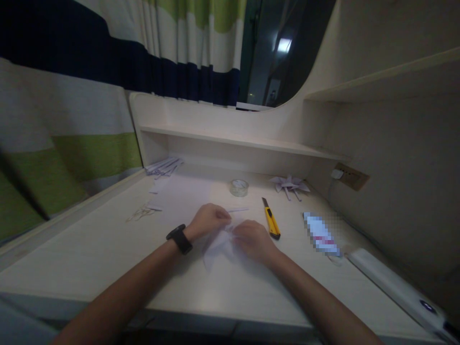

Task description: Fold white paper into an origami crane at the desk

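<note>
My left hand (209, 219) and my right hand (252, 239) both rest on a pale folded paper piece (216, 246) lying on the white desk (108, 249). Fingers of both hands pinch the paper where they meet in the middle. A black watch (179, 238) sits on my left wrist. A thin paper strip (237, 210) lies just beyond my hands. The part of the paper under my hands is hidden.
A yellow utility knife (270, 223) lies right of my right hand. A tape roll (239, 187) and a folded paper pinwheel (289, 185) sit farther back. Paper strips (164, 166) and scraps (143, 212) lie at left. A blurred card (321, 234) and a white bar (395, 286) lie at right.
</note>
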Demonstrator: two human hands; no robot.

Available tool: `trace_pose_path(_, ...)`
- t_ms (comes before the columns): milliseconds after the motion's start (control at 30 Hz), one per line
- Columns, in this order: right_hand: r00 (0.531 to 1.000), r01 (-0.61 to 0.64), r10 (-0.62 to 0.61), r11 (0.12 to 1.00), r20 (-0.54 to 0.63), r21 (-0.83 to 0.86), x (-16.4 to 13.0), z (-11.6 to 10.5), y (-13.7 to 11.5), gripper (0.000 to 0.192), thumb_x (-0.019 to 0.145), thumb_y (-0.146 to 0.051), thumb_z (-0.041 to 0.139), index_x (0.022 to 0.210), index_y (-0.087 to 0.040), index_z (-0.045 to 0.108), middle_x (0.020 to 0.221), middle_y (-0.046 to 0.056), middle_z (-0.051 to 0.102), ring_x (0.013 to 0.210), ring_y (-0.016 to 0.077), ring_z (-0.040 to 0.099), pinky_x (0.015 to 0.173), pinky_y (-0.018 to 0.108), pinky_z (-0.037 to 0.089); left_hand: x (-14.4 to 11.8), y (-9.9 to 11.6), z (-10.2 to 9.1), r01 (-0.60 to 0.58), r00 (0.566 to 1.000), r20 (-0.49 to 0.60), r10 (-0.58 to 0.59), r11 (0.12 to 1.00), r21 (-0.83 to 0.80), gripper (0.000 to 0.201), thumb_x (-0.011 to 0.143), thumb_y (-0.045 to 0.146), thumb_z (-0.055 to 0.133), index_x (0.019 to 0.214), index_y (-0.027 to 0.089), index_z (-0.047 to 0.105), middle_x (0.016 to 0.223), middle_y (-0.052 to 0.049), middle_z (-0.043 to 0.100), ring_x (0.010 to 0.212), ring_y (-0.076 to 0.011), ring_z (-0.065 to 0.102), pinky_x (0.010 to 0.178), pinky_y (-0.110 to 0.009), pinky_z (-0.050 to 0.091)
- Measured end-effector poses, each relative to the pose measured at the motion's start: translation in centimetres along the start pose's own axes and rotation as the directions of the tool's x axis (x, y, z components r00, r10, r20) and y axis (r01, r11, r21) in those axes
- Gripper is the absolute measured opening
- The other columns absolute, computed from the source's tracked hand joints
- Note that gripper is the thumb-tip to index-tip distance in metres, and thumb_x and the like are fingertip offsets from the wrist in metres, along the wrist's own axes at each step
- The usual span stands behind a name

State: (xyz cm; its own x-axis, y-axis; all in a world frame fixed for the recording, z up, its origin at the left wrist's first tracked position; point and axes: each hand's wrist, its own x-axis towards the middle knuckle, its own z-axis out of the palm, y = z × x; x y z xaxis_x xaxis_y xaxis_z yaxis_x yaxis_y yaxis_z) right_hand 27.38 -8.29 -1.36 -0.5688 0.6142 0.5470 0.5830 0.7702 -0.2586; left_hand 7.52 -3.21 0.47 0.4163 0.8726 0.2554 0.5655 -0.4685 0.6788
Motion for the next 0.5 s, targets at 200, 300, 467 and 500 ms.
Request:
trace_pose_path(200, 0.995, -0.015, 0.014, 1.000, -0.098, -0.009, 0.05, 0.01, 0.18, 0.010, 0.079, -0.020, 0.062, 0.086, -0.020, 0.069, 0.086, 0.007, 0.071, 0.082, 0.0204, 0.062, 0.076, 0.033, 0.044, -0.14, 0.63, -0.32, 0.028, 0.999, -0.034, -0.031, 0.994, -0.104, 0.022, 0.069, 0.029, 0.066, 0.083, 0.015, 0.073, 0.074, -0.005, 0.073, 0.069, -0.0194, 0.067, 0.065, -0.027, 0.048)
trace_pose_path(300, 0.994, -0.019, 0.020, 1.000, -0.109, 0.007, 0.07, -0.03, 0.29, 0.009, 0.079, -0.021, 0.062, 0.085, -0.020, 0.069, 0.085, 0.006, 0.071, 0.082, 0.0202, 0.061, 0.076, 0.033, 0.045, -0.21, 0.68, -0.43, 0.035, 0.999, -0.030, -0.041, 0.983, -0.179, 0.024, 0.067, 0.028, 0.066, 0.085, 0.014, 0.072, 0.074, -0.005, 0.073, 0.069, -0.0200, 0.067, 0.065, -0.028, 0.050)
trace_pose_path(467, 0.993, -0.021, 0.023, 1.000, -0.113, 0.019, 0.03, -0.11, 0.31, 0.010, 0.080, -0.024, 0.062, 0.086, -0.020, 0.069, 0.087, 0.006, 0.071, 0.082, 0.0203, 0.061, 0.076, 0.034, 0.045, -0.28, 0.67, -0.35, 0.025, 1.000, -0.010, -0.028, 0.979, -0.201, 0.023, 0.067, 0.025, 0.067, 0.086, 0.014, 0.072, 0.074, -0.005, 0.073, 0.070, -0.0200, 0.067, 0.067, -0.029, 0.051)
trace_pose_path(500, 0.994, -0.018, 0.020, 1.000, -0.111, 0.017, 0.02, -0.10, 0.32, 0.010, 0.080, -0.024, 0.062, 0.086, -0.020, 0.069, 0.086, 0.006, 0.071, 0.081, 0.0202, 0.061, 0.076, 0.033, 0.045, -0.29, 0.70, -0.32, 0.024, 1.000, -0.007, -0.026, 0.979, -0.202, 0.023, 0.067, 0.025, 0.067, 0.086, 0.014, 0.072, 0.074, -0.005, 0.073, 0.070, -0.0200, 0.067, 0.067, -0.029, 0.051)
